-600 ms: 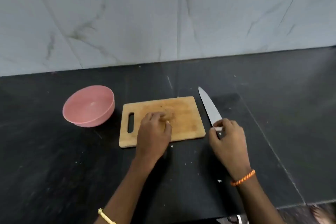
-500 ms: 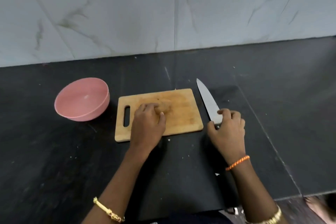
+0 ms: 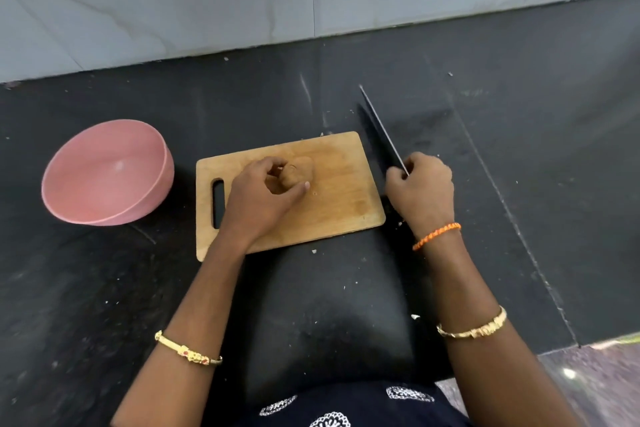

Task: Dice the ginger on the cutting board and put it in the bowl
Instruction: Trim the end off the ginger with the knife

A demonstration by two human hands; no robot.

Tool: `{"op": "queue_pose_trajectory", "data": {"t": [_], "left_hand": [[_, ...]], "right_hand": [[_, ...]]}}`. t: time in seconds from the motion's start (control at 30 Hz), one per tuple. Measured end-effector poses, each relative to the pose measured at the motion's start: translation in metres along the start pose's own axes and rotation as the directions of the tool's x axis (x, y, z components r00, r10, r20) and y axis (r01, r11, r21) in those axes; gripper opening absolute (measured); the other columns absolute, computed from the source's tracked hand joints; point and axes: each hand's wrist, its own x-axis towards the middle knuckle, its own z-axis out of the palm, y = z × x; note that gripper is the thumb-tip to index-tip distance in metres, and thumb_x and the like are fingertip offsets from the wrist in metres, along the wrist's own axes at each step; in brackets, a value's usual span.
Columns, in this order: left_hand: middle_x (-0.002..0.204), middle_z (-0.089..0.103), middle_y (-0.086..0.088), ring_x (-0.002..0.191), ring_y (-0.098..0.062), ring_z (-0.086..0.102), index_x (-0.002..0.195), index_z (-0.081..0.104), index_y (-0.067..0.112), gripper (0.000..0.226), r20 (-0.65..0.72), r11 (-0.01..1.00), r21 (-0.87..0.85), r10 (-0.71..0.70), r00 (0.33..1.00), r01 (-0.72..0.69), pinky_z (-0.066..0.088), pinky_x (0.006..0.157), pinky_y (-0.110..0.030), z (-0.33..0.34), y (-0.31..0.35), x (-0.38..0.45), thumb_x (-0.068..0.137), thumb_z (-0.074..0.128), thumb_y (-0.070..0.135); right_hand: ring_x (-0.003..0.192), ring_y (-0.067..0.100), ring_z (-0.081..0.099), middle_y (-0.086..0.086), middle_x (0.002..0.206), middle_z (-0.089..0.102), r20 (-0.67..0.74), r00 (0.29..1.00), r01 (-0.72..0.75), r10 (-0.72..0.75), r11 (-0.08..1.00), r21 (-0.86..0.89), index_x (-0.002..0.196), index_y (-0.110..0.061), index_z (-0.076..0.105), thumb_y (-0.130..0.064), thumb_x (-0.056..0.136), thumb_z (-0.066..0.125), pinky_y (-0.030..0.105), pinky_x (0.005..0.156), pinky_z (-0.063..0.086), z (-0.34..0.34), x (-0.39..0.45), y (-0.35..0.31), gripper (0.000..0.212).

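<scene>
- A person is standing at a black stone countertop [image 3: 346, 288], both forearms reaching out over it toward a wooden cutting board [image 3: 339, 198] lying at the centre of the scene.
- The left hand [image 3: 258, 196] is resting on the board, its fingers and thumb curling round a whole, uncut piece of ginger [image 3: 298, 172] and holding it down near the board's middle.
- The right hand [image 3: 420, 189] is clenching round the handle of a knife [image 3: 382, 130], just right of the board's right edge; the handle itself is hiding inside the fist.
- The knife's blade is pointing toward the far wall, turned edge-on to the camera so that it is showing only as a thin line, and is sitting to the right of the board, apart from the ginger.
- A pink bowl [image 3: 107, 173] is standing on the counter to the left of the board, close beside its handle slot, tipping slightly toward the camera as the wide lens is rendering it; nothing is showing inside it.
- An orange thread band [image 3: 435, 236] is circling the right wrist, with a gold bangle [image 3: 472, 329] farther up that forearm; another gold bangle is sitting on the left forearm.
- Pale crumbs are dotting the dark counter near the board's near edge.
- Grey-veined marble tiles [image 3: 173, 3] are lining the wall at the far side.
</scene>
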Motion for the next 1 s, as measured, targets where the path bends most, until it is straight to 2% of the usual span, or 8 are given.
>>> {"op": "queue_pose_trajectory", "data": {"t": [0.07,0.27,0.37,0.47,0.63,0.77,0.9,1.0], "left_hand": [[0.104,0.058,0.006,0.086,-0.006,0.055,0.114,0.060,0.019,0.045,-0.005,1.000,-0.012,0.009,1.000,-0.009,0.040,0.066,-0.010,-0.002,-0.001,0.004,0.075,0.075,0.035],[0.112,0.056,0.003,0.089,-0.006,0.056,0.120,0.057,0.019,0.049,-0.055,0.998,-0.068,-0.006,0.998,0.002,0.046,0.074,-0.014,-0.003,-0.006,0.017,0.075,0.076,0.029],[0.115,0.056,0.004,0.096,-0.005,0.054,0.121,0.057,0.022,0.049,-0.046,0.995,-0.100,-0.007,0.999,0.003,0.040,0.073,-0.006,-0.004,-0.010,0.016,0.076,0.075,0.025],[0.116,0.059,0.001,0.094,-0.007,0.056,0.120,0.058,0.021,0.049,-0.063,0.991,-0.130,-0.026,0.998,0.017,0.043,0.076,-0.008,-0.008,-0.014,0.011,0.074,0.077,0.022],[0.106,0.061,0.002,0.083,-0.005,0.057,0.116,0.059,0.016,0.050,-0.132,0.983,-0.145,-0.131,0.983,0.112,0.045,0.069,-0.012,-0.014,-0.014,-0.004,0.072,0.079,0.028],[0.093,0.062,0.003,0.082,-0.006,0.058,0.100,0.059,0.017,0.046,-0.171,0.968,-0.169,-0.213,0.962,0.184,0.050,0.072,-0.019,-0.006,-0.009,-0.027,0.066,0.082,0.037],[0.093,0.060,0.005,0.082,-0.005,0.057,0.115,0.053,0.019,0.060,-0.049,0.962,-0.173,-0.224,0.973,0.213,0.047,0.070,-0.018,-0.002,-0.001,-0.034,0.066,0.081,0.039],[0.088,0.060,0.002,0.089,-0.014,0.059,0.133,0.041,0.027,0.078,0.087,0.949,-0.167,-0.255,0.963,0.267,0.050,0.080,-0.029,-0.009,-0.001,-0.028,0.067,0.079,0.042]], "right_hand": [[0.066,0.028,0.044,0.013,0.079,0.053,-0.029,0.999,-0.024,0.025,0.999,0.049,0.064,-0.008,0.041,-0.014,0.081,0.046,0.030,0.057,0.032,0.006,0.008,-0.013,0.020],[0.063,0.019,0.046,0.009,0.073,0.055,-0.011,0.999,-0.036,0.043,0.930,0.366,0.078,0.006,0.056,-0.013,0.082,0.045,0.029,0.054,0.037,0.028,0.023,-0.040,0.022],[0.063,0.017,0.047,0.004,0.066,0.051,-0.022,1.000,0.012,-0.002,0.899,0.437,0.071,-0.001,0.051,-0.017,0.085,0.047,0.028,0.057,0.041,0.033,0.025,-0.051,0.022],[0.061,0.013,0.042,-0.003,0.064,0.044,0.048,0.993,0.079,-0.106,0.917,0.390,0.069,-0.011,0.041,-0.023,0.089,0.051,0.022,0.051,0.036,0.033,0.021,-0.063,0.025],[0.069,0.020,0.066,0.009,0.081,0.064,0.216,0.947,0.162,-0.239,0.932,0.323,0.081,-0.013,0.043,-0.024,0.093,0.050,0.039,0.065,0.055,0.035,-0.005,-0.062,0.018],[0.035,0.001,0.055,0.006,0.071,0.066,0.350,0.903,0.108,-0.250,0.919,0.378,0.093,-0.012,0.041,-0.020,0.098,0.042,0.018,0.035,0.042,0.028,-0.038,-0.049,0.010],[0.054,0.014,0.065,0.006,0.071,0.070,0.404,0.874,0.146,-0.268,0.940,0.308,0.094,-0.013,0.038,-0.023,0.099,0.038,0.028,0.048,0.045,0.023,-0.052,-0.039,0.011],[0.064,0.018,0.068,0.009,0.078,0.070,0.433,0.854,0.190,-0.288,0.948,0.255,0.093,-0.012,0.036,-0.023,0.099,0.035,0.028,0.050,0.044,0.021,-0.052,-0.040,0.013]]}}
